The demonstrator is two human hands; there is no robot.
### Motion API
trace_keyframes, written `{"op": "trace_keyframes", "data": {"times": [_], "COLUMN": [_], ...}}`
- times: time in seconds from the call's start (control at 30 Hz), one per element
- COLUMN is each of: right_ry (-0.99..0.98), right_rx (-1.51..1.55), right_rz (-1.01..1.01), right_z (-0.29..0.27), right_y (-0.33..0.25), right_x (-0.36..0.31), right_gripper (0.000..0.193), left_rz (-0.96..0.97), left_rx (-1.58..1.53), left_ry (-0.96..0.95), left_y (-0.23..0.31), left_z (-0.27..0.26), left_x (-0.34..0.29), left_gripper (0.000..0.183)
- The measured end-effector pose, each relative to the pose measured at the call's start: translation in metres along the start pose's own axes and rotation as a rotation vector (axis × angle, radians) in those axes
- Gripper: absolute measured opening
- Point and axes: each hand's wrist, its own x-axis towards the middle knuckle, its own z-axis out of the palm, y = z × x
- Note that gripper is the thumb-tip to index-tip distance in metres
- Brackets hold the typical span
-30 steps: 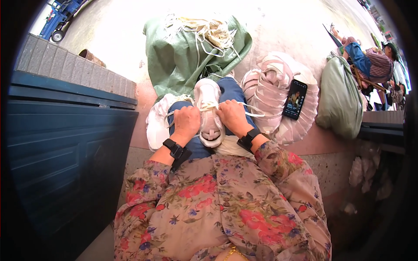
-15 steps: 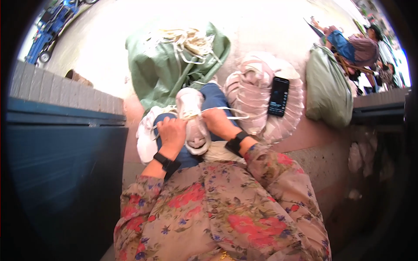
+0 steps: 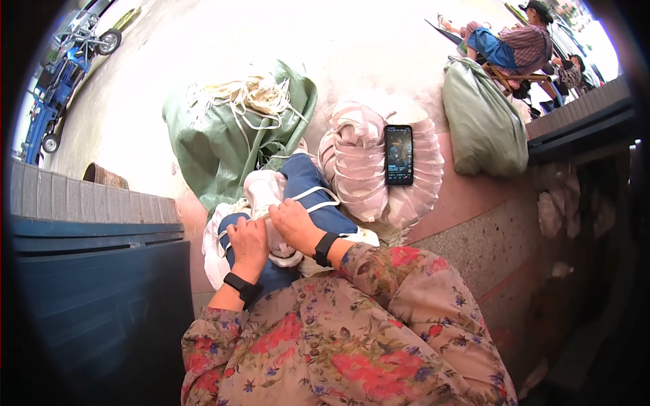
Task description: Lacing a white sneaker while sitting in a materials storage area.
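Observation:
A pale pink shoe upper [image 3: 263,189] lies lengthwise over my lap, between my blue-trousered legs. My left hand [image 3: 249,243] is closed at its left side, fingers bent and pinching the white shoelace [image 3: 323,204]. My right hand [image 3: 296,224] bends over the top of the shoe, fingertips closed on the lace close to the left hand. A loop of the lace trails from there across my right leg. The exact grip of the fingertips is partly hidden. Another whitish shoe upper [image 3: 214,254] lies beside my left leg.
Ahead, a green sack [image 3: 203,152] bears a bundle of cream laces [image 3: 254,95]. Right of it stand nested pink shoe uppers [image 3: 352,162] with a phone [image 3: 399,155] on top. Farther right are a full green sack [image 3: 481,122] and a seated person [image 3: 514,47]. A blue panel [image 3: 101,291] stands left.
My right hand has come in from the shoe's right side to its top, near my left hand. The lace stretched out to the right now hangs as a loop. The whole view has shifted.

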Motion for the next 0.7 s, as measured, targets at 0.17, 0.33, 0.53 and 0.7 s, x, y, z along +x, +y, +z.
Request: {"op": "trace_keyframes", "data": {"times": [0.17,0.33,0.53,0.7], "right_ry": [-0.177,-0.224,-0.23,-0.1], "right_rx": [-0.13,-0.198,-0.21,-0.068], "right_rz": [-0.098,-0.093,-0.154,-0.078], "right_z": [-0.016,-0.026,-0.018,-0.006], "right_y": [0.001,-0.008,-0.003,0.016], "right_x": [0.003,0.009,0.01,0.0], "right_gripper": [0.008,0.01,0.007,0.006], "left_rz": [0.13,0.133,0.062,-0.426], "left_rx": [0.126,0.143,-0.471,-1.339], "left_ry": [-0.125,-0.115,0.291,0.373], "left_y": [0.003,-0.003,-0.006,-0.012], "left_z": [0.0,0.006,-0.032,-0.074], "left_x": [0.013,0.018,0.031,0.052], "left_gripper": [0.009,0.01,0.005,0.012]}}
